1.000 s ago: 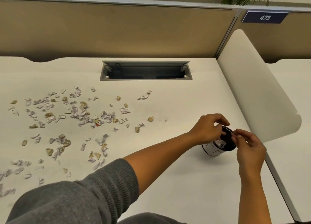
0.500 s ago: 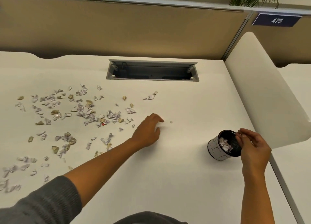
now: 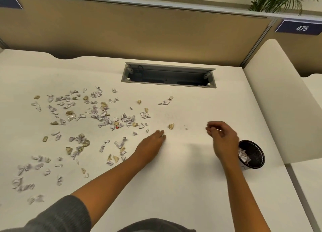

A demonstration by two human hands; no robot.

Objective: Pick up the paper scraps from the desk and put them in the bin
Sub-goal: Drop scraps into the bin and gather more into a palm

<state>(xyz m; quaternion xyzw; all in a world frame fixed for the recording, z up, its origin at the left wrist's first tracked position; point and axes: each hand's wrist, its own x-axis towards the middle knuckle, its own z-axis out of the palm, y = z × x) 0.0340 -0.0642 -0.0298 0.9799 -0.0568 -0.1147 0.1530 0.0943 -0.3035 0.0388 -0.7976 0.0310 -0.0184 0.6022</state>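
The paper scraps point(image 3: 102, 116) are seen scattered over the left and middle of the counter point(image 3: 183, 188), with one tan scrap point(image 3: 171, 126) lying alone at the right edge of the scatter and a tiny fleck point(image 3: 186, 128) just past it. The tan scrap is found just ahead and slightly right of the left hand point(image 3: 153, 145), whose fingers point(image 3: 161, 134) are stretched flat and close together on the surface, nothing being held. Its long axis is tilted roughly away from the viewer. The right hand point(image 3: 222, 139) is raised above the counter, farther to the right of the scrap, its fingers loosely curled; whether anything is pinched there cannot be told through the blur. The left hand is judged the nearer for the coming pick. The bin point(image 3: 252, 156), a small black mesh cup with scraps already inside, stands just right of the right wrist, well apart from the scatter.
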